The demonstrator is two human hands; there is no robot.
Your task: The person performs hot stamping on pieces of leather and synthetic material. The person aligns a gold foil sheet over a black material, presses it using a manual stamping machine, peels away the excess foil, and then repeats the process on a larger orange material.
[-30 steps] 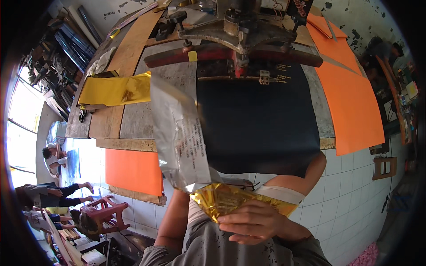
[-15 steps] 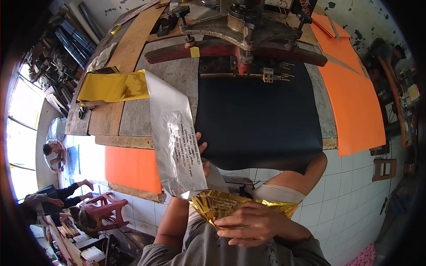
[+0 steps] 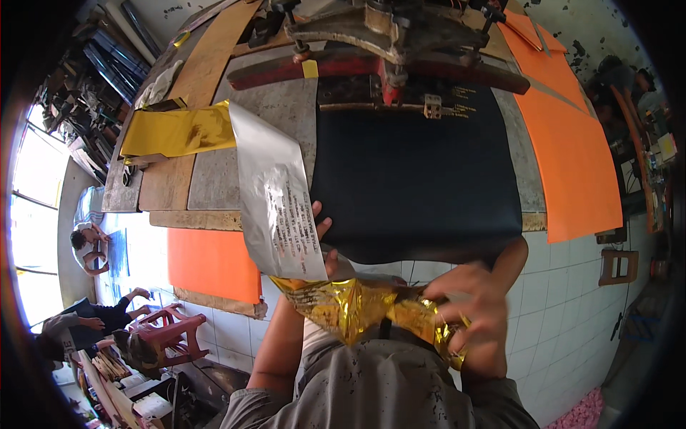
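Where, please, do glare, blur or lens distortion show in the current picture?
Head view: the window is washed out white and the gold foil glints; head view again: the right hand is blurred, and the floor tiles look bowed.

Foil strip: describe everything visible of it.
The long, shiny foil strip stretches gold side up over the worktable at left, folds to a silver face with dark printed lines, runs past the front edge, then turns gold and crumpled. The left hand is partly hidden behind the silver stretch; the blurred right hand grips the crumpled part.
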